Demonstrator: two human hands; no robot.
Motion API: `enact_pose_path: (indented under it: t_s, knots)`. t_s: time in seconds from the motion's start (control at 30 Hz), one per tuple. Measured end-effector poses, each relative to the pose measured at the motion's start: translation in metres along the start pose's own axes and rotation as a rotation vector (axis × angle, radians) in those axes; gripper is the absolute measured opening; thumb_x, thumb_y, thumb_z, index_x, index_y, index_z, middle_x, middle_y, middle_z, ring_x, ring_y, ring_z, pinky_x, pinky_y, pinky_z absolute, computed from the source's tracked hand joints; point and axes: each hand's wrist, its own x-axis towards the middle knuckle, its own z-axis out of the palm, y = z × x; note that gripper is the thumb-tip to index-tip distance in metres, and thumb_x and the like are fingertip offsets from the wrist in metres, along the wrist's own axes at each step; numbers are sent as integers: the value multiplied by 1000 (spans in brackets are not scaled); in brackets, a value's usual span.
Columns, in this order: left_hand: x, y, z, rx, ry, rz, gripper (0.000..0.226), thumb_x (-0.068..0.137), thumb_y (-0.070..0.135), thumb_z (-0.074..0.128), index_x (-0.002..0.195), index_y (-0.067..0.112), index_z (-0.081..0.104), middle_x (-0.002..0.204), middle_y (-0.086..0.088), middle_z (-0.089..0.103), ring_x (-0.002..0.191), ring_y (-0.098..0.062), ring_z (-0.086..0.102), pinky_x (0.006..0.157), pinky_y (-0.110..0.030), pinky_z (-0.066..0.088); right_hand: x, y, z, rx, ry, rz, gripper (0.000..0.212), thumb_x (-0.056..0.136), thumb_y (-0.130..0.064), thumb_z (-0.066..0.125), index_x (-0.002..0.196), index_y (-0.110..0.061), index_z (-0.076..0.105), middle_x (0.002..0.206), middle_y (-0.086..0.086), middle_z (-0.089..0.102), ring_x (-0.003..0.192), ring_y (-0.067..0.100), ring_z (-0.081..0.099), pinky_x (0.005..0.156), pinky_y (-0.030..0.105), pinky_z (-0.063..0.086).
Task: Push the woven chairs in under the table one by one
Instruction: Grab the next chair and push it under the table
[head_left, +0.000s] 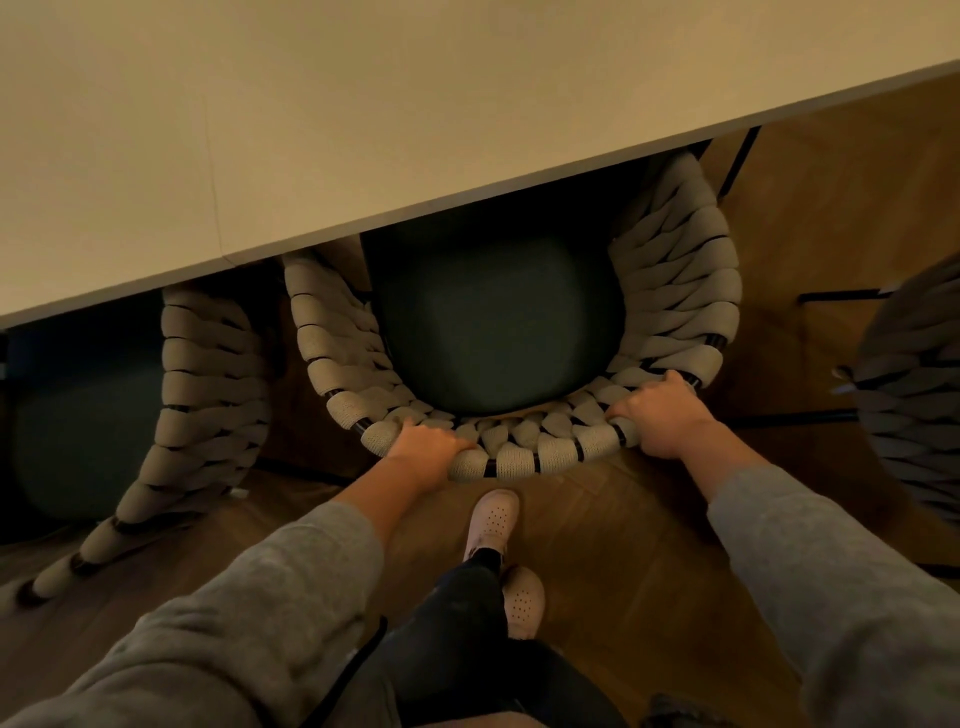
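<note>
both hands, left hand (426, 441) and right hand (662, 415), grip the woven chair (675, 270) backrest, its seat partly under the table (311, 130).

We saw a brown wooden parquet floor (623, 545); two white perforated clogs (493, 519) stood on it.

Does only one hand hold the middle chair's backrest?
No, the left hand and the right hand both grip the woven chair at its back rim.
</note>
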Motion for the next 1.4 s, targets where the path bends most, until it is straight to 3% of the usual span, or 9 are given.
enact_pose_path:
  t_s: [0.1, 0.23, 0.33, 0.53, 0.67, 0.93, 1.07, 1.23, 1.4]
  knots:
    - [1, 2, -15, 24, -142, 33, 74, 88, 31, 67, 150, 29, 27, 148, -4, 40, 138, -27, 34, 116, -60, 11, -1, -1, 5, 47, 64, -4, 57, 91, -25, 57, 144, -33, 37, 145, -1, 45, 136, 23, 36, 115, 50, 23]
    - [17, 20, -66, -322, -390, -17, 98, 74, 41, 80, 152, 33, 22, 155, -2, 27, 141, -32, 29, 113, -53, 29, -14, 8, 22, 266, 236, 73, 94, 87, -30, 67, 155, -28, 3, 162, 6, 10, 150, 25, 1, 121, 51, 1]
    - [41, 58, -117, -348, -249, 96, 91, 77, 55, 72, 151, 29, 27, 156, 2, 28, 142, -25, 28, 113, -44, 29, -41, 37, 42, 381, 363, 182, 101, 85, -43, 67, 155, -26, -4, 163, 5, -3, 149, 22, -10, 121, 48, -6]
    - [104, 174, -204, -175, 316, 358, 49, 92, 50, 56, 133, 22, 55, 126, 0, 61, 114, -20, 58, 95, -38, 48, -107, 132, 104, 615, 497, 632, 97, 86, -52, 63, 156, -19, 4, 163, 6, 4, 150, 22, -2, 122, 48, 0]
    - [137, 278, -246, 88, 522, 501, 46, 94, 46, 53, 136, 25, 51, 132, 0, 53, 122, -20, 50, 102, -38, 40, -154, 206, 162, 697, 489, 830, 99, 86, -50, 64, 156, -14, 5, 163, 10, 5, 150, 25, 1, 121, 48, 1]
    - [203, 459, -294, 500, 507, 605, 87, 87, 31, 68, 154, 25, 12, 160, -12, 12, 147, -29, 12, 119, -47, 16, -214, 307, 264, 961, 236, 943, 112, 77, -55, 71, 155, -12, 2, 160, 10, 17, 147, 27, 16, 119, 49, 16]
    - [241, 501, -320, 766, 498, 606, 85, 91, 17, 60, 155, 23, 5, 161, -13, 5, 149, -31, 2, 119, -53, 9, -200, 327, 268, 1064, 239, 883, 112, 75, -57, 73, 155, -15, 6, 154, 8, 31, 141, 27, 30, 115, 49, 26]
    - [280, 528, -359, 1043, 393, 574, 65, 96, 19, 52, 153, 21, 22, 158, -11, 21, 149, -30, 7, 117, -59, 5, -159, 339, 248, 1167, 223, 820, 98, 79, -49, 70, 155, -24, 12, 143, 8, 45, 126, 30, 50, 99, 43, 44]
    - [310, 551, -383, 1292, 277, 700, 54, 93, 20, 56, 145, 25, 39, 150, -7, 38, 145, -28, 23, 116, -60, 3, -152, 351, 250, 1103, 148, 770, 61, 84, -39, 61, 142, -27, 42, 121, 6, 64, 109, 29, 61, 83, 35, 49]
